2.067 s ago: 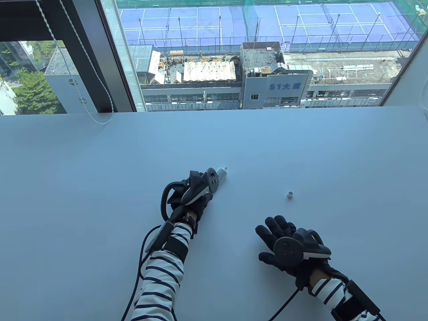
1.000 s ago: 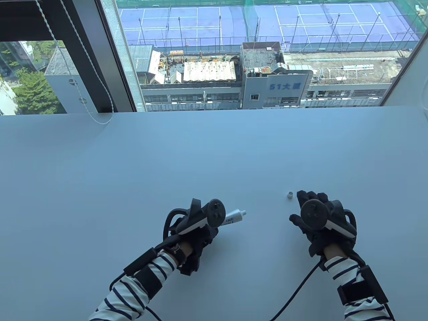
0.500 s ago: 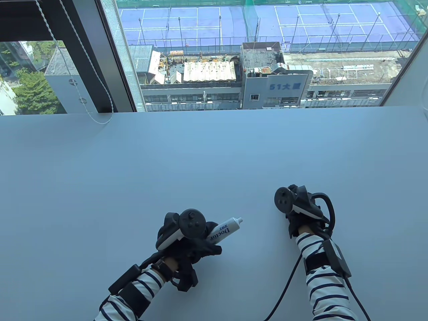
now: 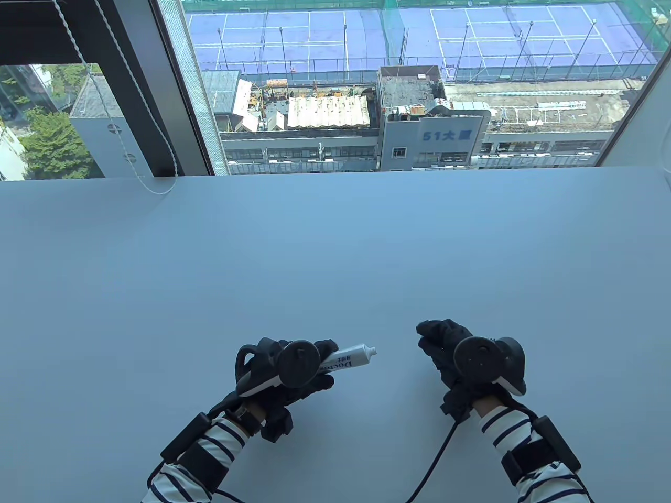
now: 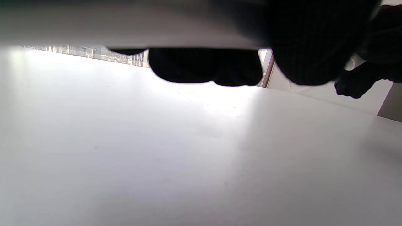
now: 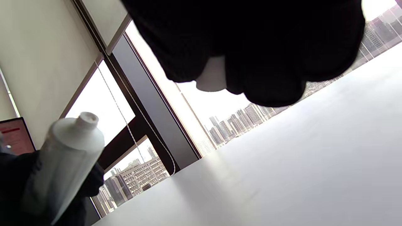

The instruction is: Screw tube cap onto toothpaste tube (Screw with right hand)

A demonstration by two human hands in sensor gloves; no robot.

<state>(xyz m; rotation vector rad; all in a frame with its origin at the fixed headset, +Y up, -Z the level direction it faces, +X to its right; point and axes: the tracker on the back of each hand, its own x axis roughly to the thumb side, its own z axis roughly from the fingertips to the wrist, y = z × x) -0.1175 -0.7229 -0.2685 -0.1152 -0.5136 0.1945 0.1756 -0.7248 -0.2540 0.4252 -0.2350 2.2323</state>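
Handling notes, largest to smallest:
surface: white surface [image 4: 335, 251] by the window — both hands low over its near edge, nothing resting on it near them that I can see.
left hand: left hand [image 4: 293, 374] wrapped around the toothpaste tube body, fingers curled over it, tracker on the back hiding most of the grip.
right hand: right hand [image 4: 456, 356] well apart from the tube's tip, fingers bunched together; right wrist view shows a small white piece pinched between the fingertips [image 6: 270, 88].
toothpaste tube: toothpaste tube [image 4: 348, 359] held off the surface, bare threaded nozzle pointing right toward the right hand; printed side up.
tube handling: likely light, soft-walled — squeezing mid-body could push paste out. Judgement: hold near the stiff shoulder just behind the nozzle so it won't flex or twist.
tube cap: tube cap [image 6: 212, 78] sits between the right fingertips, mostly covered; not visible in the table view.
cap handling: probably tiny, rigid, smooth plastic, easy to drop in gloves. Pinch the sides with thumb and two fingers, open end facing the nozzle.
progress: cap not yet on the nozzle; alignment comes next, cross-threading the main risk.
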